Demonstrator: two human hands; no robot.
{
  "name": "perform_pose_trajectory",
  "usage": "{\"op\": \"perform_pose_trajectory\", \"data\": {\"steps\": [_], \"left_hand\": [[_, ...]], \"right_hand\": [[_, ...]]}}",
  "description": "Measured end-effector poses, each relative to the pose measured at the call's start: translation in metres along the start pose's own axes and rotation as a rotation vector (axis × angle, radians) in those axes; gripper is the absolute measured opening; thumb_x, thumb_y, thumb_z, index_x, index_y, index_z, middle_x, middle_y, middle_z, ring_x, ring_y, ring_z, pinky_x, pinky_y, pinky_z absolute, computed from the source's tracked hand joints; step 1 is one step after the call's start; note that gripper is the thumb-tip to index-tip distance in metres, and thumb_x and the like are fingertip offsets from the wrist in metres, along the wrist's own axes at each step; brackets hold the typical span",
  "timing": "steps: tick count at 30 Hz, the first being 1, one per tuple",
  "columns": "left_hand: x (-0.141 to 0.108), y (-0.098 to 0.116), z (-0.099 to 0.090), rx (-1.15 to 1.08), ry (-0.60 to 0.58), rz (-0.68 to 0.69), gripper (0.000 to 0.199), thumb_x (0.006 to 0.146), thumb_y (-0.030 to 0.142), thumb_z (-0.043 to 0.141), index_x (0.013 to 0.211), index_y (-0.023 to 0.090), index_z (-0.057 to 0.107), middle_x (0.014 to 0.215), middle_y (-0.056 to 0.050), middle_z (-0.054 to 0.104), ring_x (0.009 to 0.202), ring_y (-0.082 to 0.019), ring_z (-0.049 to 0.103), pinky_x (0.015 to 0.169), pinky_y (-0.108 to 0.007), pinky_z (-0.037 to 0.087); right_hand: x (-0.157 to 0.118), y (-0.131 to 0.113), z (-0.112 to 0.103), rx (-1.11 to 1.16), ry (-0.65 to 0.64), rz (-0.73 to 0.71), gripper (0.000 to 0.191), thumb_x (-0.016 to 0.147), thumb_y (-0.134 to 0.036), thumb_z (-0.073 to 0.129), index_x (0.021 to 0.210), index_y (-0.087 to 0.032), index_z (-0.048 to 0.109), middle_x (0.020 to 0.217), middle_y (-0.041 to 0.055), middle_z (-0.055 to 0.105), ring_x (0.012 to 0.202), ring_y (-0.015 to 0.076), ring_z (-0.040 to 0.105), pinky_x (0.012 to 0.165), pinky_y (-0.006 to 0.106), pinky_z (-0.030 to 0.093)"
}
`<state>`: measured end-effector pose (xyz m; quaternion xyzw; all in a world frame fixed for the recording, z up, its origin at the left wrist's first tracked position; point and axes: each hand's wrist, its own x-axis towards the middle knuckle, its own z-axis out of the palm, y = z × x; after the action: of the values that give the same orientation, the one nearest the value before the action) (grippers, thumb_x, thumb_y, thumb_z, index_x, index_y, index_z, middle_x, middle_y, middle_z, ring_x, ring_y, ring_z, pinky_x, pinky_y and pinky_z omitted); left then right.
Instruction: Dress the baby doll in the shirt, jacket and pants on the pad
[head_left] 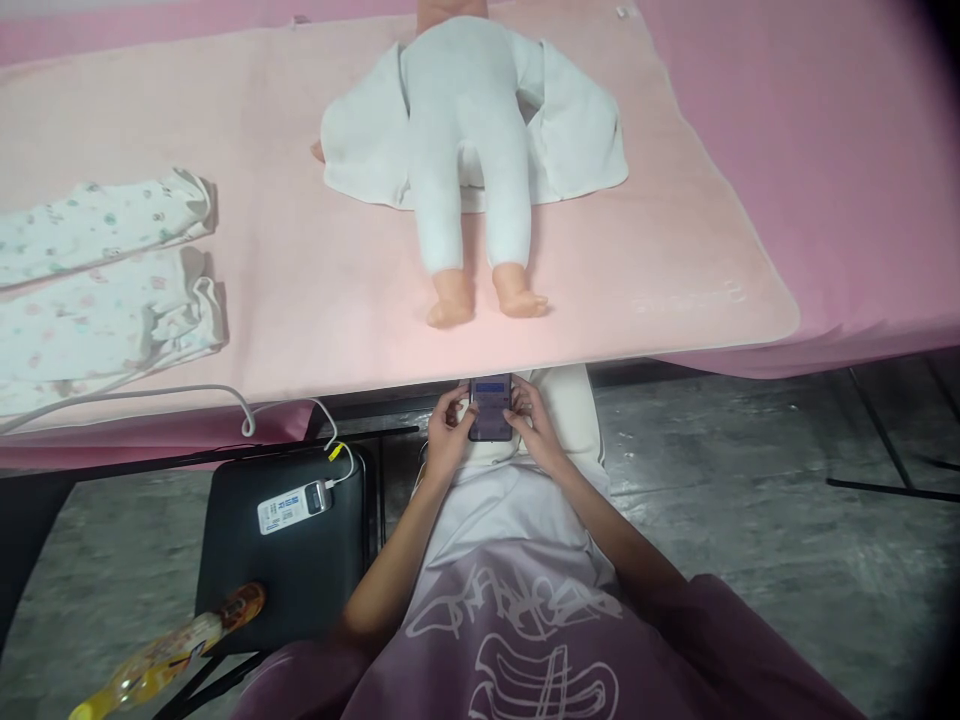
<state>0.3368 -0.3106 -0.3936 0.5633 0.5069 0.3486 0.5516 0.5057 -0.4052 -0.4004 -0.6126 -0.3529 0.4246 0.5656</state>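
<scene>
Both of my hands hold a smartphone (491, 412) low over my lap, just below the table's front edge. My left hand (450, 425) grips its left side and my right hand (530, 420) its right side, thumbs near the lit screen. On the table in front lies a baby doll (469, 110) in white leggings, feet toward me, its head out of view. A white garment (585, 130) is spread out on both sides of the doll.
A pink mat (300, 300) covers the table. Folded printed baby clothes (97, 310) lie at left beside a grey cable (187, 392). On a black stool (292, 590) rest a white power bank (294, 507) and a yellow-capped bottle (165, 655).
</scene>
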Motion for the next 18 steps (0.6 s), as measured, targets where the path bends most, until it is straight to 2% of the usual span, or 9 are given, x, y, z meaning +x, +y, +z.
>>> {"op": "perform_pose_trajectory", "data": {"steps": [7,18], "left_hand": [[-0.0028,0.0016,-0.0044,-0.006,-0.048,-0.034,0.054,0.094,0.063,0.084,0.131,0.024,0.079,0.136,-0.012,0.078,0.118,-0.027,0.072,0.105,-0.038,0.055],[-0.0059,-0.0064,-0.0043,0.026,-0.067,0.036,0.064,0.084,0.055,0.095,0.137,0.025,0.074,0.14,-0.012,0.073,0.129,-0.027,0.068,0.119,-0.042,0.049]], "right_hand": [[0.0002,-0.0015,0.0002,0.024,0.0,-0.007,0.063,0.104,-0.044,0.068,0.164,-0.03,0.051,0.125,0.0073,0.057,0.106,0.0236,0.06,0.099,0.04,0.056],[-0.0003,0.0005,0.0006,0.009,-0.002,-0.014,0.068,0.103,-0.049,0.073,0.165,-0.031,0.049,0.126,0.0075,0.058,0.106,0.0245,0.061,0.099,0.041,0.056]]}}
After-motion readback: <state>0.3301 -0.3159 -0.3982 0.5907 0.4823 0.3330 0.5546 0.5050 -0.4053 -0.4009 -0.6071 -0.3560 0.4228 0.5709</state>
